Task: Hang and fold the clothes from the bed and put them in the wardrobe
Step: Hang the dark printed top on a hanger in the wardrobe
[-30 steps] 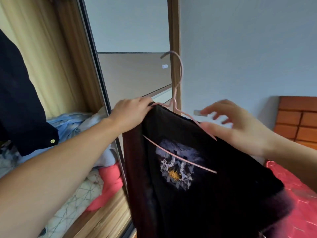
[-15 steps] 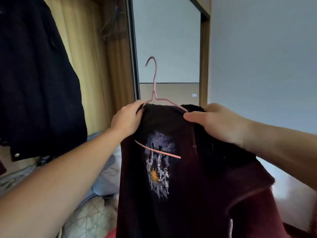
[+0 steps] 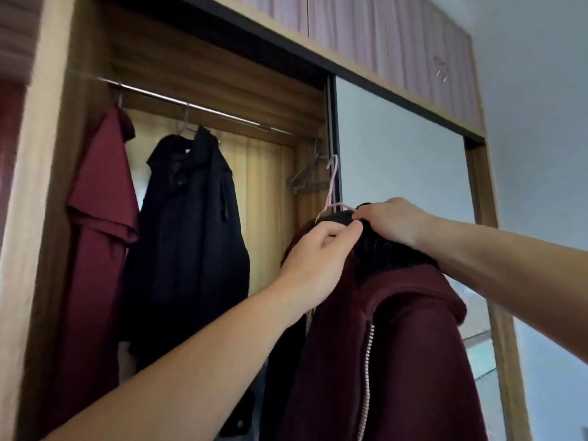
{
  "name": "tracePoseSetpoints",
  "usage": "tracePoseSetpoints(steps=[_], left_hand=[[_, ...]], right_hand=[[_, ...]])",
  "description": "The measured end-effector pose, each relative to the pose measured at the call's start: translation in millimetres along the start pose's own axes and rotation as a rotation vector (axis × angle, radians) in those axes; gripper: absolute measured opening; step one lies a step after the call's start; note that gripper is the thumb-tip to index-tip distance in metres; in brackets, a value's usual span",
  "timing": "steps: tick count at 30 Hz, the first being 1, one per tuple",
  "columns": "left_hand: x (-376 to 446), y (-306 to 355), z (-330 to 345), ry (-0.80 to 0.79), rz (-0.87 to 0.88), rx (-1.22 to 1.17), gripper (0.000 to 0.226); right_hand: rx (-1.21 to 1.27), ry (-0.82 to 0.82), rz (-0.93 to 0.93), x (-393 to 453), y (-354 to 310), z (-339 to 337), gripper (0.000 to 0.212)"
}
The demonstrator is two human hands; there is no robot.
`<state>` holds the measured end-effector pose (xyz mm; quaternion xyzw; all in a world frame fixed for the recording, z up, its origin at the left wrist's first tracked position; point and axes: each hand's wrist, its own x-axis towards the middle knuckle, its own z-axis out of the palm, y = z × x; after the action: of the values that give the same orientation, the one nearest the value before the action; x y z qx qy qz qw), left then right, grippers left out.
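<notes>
Hoodie: your maroon zip hoodie [image 3: 397,361] hangs lengthwise down the lower right of the frame, on the pink hanger [image 3: 331,189].
Hanger: hook points up, beside the wardrobe rail [image 3: 197,106].
Left hand [image 3: 315,262]: pinching the dark collar.
Right hand [image 3: 393,221]: grasping the collar top.

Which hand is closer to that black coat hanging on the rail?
Left. The left hand grips the hoodie just right of the black coat; the right hand lies farther right, atop the hoodie.
</notes>
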<state>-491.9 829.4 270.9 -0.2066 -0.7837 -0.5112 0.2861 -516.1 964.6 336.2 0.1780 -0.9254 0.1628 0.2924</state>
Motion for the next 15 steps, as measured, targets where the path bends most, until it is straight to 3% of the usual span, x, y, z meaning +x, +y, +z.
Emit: tracePoseSetpoints(steps=[5,11,15], left_hand=[[6.0,18.6,-0.5,0.141,-0.083,0.079,0.053],[43.0,1.2,-8.8,0.136,-0.132,0.017,0.102],[89.2,-24.8,-16.2,0.116,-0.177,-0.05,0.119]], right_hand=[[-0.13,0.004,-0.181,50.8,-22.9,-1.8,0.038],[0.04,0.015,-0.187,117.0,-36.7,14.3,0.041],[0.239,0.001,-0.119,163.4,-34.9,25.6,0.039]])
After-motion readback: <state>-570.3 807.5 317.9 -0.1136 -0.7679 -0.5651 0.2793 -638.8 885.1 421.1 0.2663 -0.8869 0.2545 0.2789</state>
